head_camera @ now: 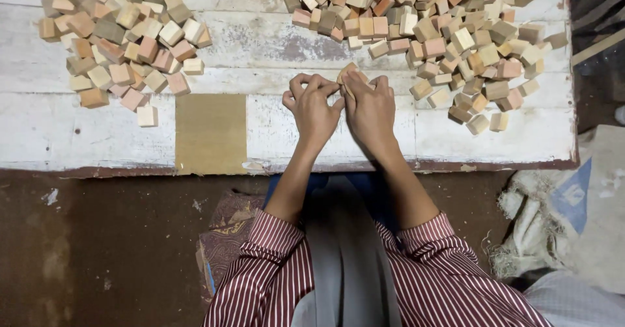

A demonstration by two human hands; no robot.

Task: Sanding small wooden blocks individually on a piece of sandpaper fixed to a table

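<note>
- The worn white-painted plank tabletop [273,47] carries two heaps of small wooden blocks: one at eleven o'clock [120,37], one at one o'clock [443,34].
- Left hand [314,109] and right hand [370,109] touch at centre.
- Both grips pinch one small tan wooden block [346,75], at twelve o'clock from the knuckles.

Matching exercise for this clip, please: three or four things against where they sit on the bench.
Things:
1. left block pile
2. right block pile
3. tan sheet
4. held block

Places:
A. flat on the white bench, left of the hands
B. bench's far right
C. between left hand and right hand
D. bench's far left

Pairs: 1-D, 2-B, 3-A, 4-C
</note>
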